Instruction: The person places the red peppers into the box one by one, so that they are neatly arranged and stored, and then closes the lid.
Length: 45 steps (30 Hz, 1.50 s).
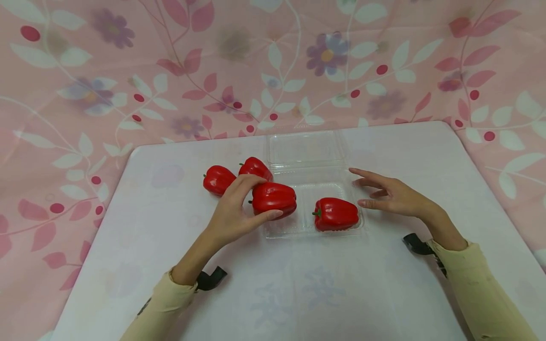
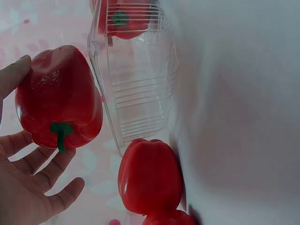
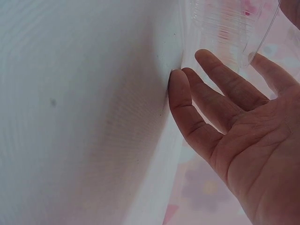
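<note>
My left hand grips a red bell pepper between thumb and fingers, over the left part of a clear plastic clamshell box. In the left wrist view this held pepper hangs above the box's rim, its green stem facing the camera. Another red bell pepper lies in the right part of the box. The box's lid is folded back, away from me. Beside the box's right edge, my right hand holds nothing, fingers loosely spread; in the right wrist view its fingertips are close to the box wall.
Two more red bell peppers, one farther left and one close to the box, lie on the white table behind my left hand. A pink floral cloth hangs behind the table. Black wrist mounts stick out below both sleeves.
</note>
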Tool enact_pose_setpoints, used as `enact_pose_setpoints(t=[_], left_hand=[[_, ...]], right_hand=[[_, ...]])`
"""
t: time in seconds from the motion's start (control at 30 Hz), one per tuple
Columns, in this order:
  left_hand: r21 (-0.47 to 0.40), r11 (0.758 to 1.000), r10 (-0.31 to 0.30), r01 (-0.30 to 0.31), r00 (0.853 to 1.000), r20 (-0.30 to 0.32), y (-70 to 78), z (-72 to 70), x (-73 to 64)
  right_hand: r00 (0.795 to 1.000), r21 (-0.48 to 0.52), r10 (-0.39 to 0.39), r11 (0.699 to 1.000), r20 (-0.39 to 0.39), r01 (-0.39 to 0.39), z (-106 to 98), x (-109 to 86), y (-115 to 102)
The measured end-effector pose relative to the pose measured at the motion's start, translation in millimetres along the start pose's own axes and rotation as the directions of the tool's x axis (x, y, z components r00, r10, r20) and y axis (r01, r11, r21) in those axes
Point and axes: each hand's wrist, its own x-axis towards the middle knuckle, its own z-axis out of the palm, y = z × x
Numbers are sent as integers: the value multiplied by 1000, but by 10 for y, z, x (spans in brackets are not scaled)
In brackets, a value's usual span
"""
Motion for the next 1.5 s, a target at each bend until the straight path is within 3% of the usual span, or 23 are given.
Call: enact_pose_setpoints(t=[0.37, 0.73, 1.0, 1.3, 1.5], left_hand=[[60, 998, 17, -19, 999, 32, 43, 140, 40], [184, 977, 101, -109, 994, 50, 48, 253, 40], [214, 963, 148, -162, 986, 83, 49, 321, 25], [266, 953, 110, -145, 984, 140, 74, 357, 8], [309, 940, 106, -146, 984, 144, 93, 381, 6]], right_hand=[[1000, -7, 12, 1000, -7, -12, 5, 0, -13], [1000, -9, 9, 1000, -5, -9, 11, 3, -20], [1000, -7, 15, 1000, -11, -15, 12, 2, -24], [1000, -6, 11, 1000, -9, -11, 11, -5, -18], [1000, -4, 5, 1000, -11, -6, 8, -3, -12]])
